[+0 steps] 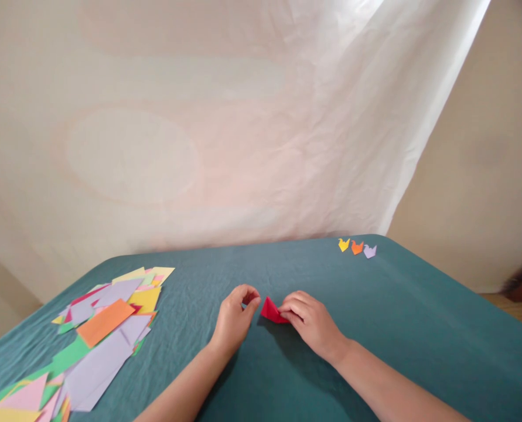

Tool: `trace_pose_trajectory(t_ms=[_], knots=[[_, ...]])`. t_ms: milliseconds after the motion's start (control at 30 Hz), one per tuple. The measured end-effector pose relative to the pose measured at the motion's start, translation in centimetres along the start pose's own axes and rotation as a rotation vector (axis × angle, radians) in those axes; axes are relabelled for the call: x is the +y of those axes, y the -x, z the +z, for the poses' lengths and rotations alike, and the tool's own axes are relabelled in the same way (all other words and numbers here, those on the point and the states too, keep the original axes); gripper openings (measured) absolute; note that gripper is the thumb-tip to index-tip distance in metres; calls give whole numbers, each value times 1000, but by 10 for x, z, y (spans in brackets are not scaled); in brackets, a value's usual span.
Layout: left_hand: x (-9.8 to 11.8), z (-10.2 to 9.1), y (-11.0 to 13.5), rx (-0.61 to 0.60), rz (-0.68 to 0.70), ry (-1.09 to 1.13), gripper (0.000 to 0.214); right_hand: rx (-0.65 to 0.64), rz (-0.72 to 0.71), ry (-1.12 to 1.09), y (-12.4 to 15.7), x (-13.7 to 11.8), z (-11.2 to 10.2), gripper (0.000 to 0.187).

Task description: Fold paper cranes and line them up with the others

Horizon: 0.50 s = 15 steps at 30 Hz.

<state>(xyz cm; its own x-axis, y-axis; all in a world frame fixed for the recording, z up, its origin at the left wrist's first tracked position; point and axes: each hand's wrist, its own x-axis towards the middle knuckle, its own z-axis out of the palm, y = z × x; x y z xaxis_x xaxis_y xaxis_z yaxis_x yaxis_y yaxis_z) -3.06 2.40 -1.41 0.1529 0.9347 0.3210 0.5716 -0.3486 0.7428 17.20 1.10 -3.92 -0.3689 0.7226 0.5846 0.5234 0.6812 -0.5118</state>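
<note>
A small folded piece of red paper (271, 312) is at the middle of the table, with a pointed flap standing up at its left. My right hand (307, 319) pinches its right side between thumb and fingers. Just left of the paper, my left hand (238, 316) has its fingers curled, thumb tip close to the index fingertip. Nothing shows between those tips, and a narrow gap seems to separate them from the red paper. The underside of the paper and the part inside my right fingers are hidden.
A loose pile of coloured paper sheets (106, 322) spreads along the left of the table. Near the far right edge lie three small folded paper birds: yellow (344, 245), orange (357, 248) and lilac (369, 251). A green cloth (419, 328) covers the table; behind hangs a pale sheet (243, 146).
</note>
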Motion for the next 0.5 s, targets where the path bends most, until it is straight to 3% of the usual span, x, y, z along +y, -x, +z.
trace_pose_trajectory(t_ms=[133,267,367,500], knots=[[8,9,6,-62,-152,268,13,116,42,36,0,-5,-2,7],[14,19,11,-189,-224,598,26,132,45,41,0,-12,-3,7],[14,22,12,-221,-235,677,34,129,15,11,0,-16,-1,9],[12,21,12,-178,-195,608,32,101,-43,-39,0,-19,0,16]])
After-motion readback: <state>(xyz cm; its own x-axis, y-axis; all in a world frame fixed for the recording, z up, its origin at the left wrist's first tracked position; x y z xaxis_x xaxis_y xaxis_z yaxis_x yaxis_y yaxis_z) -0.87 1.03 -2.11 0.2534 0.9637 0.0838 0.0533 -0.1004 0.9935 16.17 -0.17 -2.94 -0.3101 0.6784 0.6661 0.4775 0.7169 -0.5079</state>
